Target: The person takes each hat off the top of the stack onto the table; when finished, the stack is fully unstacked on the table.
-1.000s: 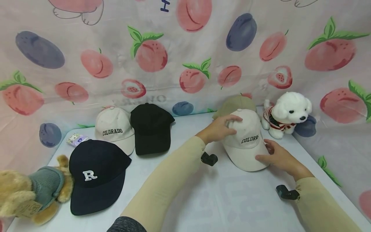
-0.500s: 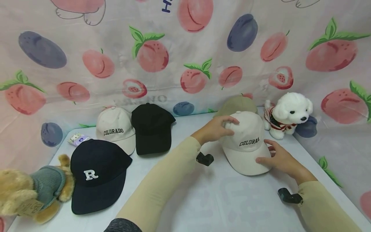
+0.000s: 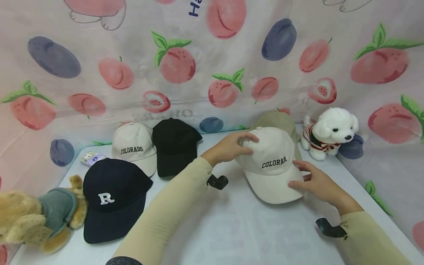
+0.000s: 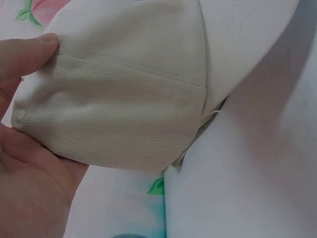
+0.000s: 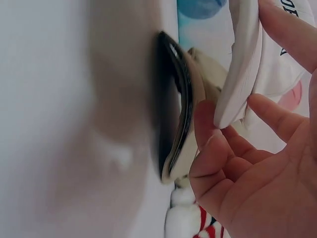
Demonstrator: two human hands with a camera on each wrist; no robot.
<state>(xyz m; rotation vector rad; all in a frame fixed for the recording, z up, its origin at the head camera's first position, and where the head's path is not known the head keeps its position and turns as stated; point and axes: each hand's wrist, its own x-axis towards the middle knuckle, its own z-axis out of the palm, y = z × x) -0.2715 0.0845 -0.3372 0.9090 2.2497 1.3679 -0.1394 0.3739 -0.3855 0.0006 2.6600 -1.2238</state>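
Observation:
A cream baseball cap (image 3: 268, 152) lettered COLORADO is between my two hands at the right of the table, in the head view. My left hand (image 3: 228, 148) holds the left side of its crown; in the left wrist view the thumb (image 4: 30, 55) lies over the fabric with the palm below. My right hand (image 3: 319, 183) pinches the right edge of the brim (image 5: 242, 74), which stands off the table in the right wrist view. Behind the cream cap sits an olive cap (image 3: 276, 119), partly hidden by it.
A white plush dog (image 3: 334, 127) sits at the right edge. Leftward stand a second cream COLORADO cap (image 3: 130, 140), a black cap (image 3: 175, 147), a navy cap (image 3: 114, 195) with an R, a small purple packet (image 3: 91, 158) and a brown plush toy (image 3: 56, 209).
Both hands have carried the cream cap leftward and slightly nearer to me, away from the olive cap, more of which now shows. The head view has shifted slightly.

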